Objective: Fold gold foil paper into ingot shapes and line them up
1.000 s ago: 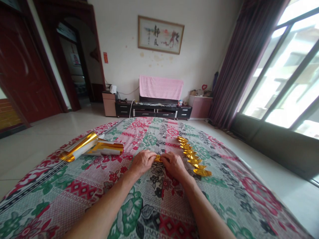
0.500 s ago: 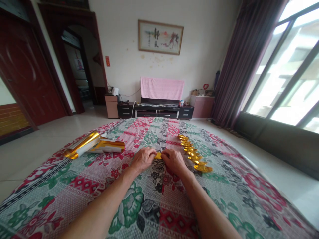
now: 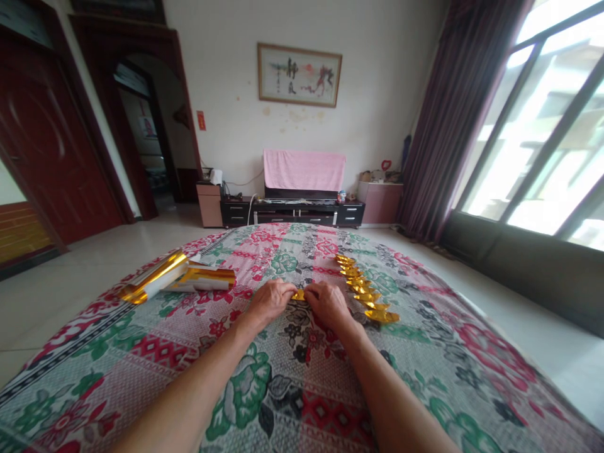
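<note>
A small piece of gold foil paper (image 3: pixel 299 295) lies between my two hands, just above the patterned tablecloth. My left hand (image 3: pixel 271 302) pinches its left end between thumb and fingers. At the right end, my right hand (image 3: pixel 329 303) grips it the same way. My fingers cover both ends, so only the shiny middle shows. Close by on the right, a row of folded gold foil ingots (image 3: pixel 365 290) runs away from me, each boat-shaped with pointed ends.
Loosely rolled gold foil sheets (image 3: pixel 198 277) with white backs lie at the left. A floral tablecloth (image 3: pixel 240 390) covers the round table. Beyond it stand a low black TV cabinet (image 3: pixel 238 212) and a TV under a pink cloth (image 3: pixel 304 168). A window (image 3: pixel 542 138) is at the right.
Both hands keep their pinch on the foil paper, whose visible middle looks more creased and narrower. The camera view has shifted slightly; the ingots and rolled sheets stay put.
</note>
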`<state>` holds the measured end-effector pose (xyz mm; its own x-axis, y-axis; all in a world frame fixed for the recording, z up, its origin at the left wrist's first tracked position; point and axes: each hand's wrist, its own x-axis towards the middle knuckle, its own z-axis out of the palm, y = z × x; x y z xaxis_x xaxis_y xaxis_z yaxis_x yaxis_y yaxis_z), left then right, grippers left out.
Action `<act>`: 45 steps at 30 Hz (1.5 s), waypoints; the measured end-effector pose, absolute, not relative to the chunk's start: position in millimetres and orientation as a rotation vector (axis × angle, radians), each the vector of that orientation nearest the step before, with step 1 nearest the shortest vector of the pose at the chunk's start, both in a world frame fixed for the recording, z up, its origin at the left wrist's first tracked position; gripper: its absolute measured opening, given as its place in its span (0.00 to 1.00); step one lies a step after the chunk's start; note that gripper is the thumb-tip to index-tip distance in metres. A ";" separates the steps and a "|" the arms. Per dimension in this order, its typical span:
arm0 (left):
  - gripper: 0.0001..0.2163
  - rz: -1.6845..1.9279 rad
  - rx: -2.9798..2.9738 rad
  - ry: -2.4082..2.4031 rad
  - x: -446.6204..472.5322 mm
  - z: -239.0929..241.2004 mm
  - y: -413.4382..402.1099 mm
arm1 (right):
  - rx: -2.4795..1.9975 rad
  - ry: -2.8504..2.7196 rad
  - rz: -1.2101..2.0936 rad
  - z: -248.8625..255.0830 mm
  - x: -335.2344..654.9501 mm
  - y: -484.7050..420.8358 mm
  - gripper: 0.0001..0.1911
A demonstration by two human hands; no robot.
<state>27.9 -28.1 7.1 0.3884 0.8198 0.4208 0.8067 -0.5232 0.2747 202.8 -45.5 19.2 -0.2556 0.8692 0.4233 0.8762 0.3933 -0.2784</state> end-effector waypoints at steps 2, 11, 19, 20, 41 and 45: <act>0.12 0.780 2.610 1.527 28.6 8.8 -27.4 | -1.498 -2.150 -0.045 19.5 202.4 -45.7 0.13; 0.13 0.679 2.617 1.543 30.9 16.3 -26.0 | -1.537 -2.162 -0.034 19.2 200.9 -43.6 0.13; 0.13 0.567 2.552 1.607 32.8 23.7 -28.9 | -1.588 -2.181 -0.017 21.7 199.2 -42.5 0.13; 0.13 0.559 2.547 1.610 32.9 24.7 -29.5 | -1.593 -2.181 -0.019 21.9 198.9 -42.4 0.14; 0.13 0.632 2.410 1.628 33.8 23.1 -25.8 | -1.346 -2.091 0.104 13.2 205.9 -43.7 0.09; 0.14 0.672 2.311 1.559 30.7 22.4 -20.2 | -1.299 -2.122 0.127 14.4 206.0 -47.9 0.10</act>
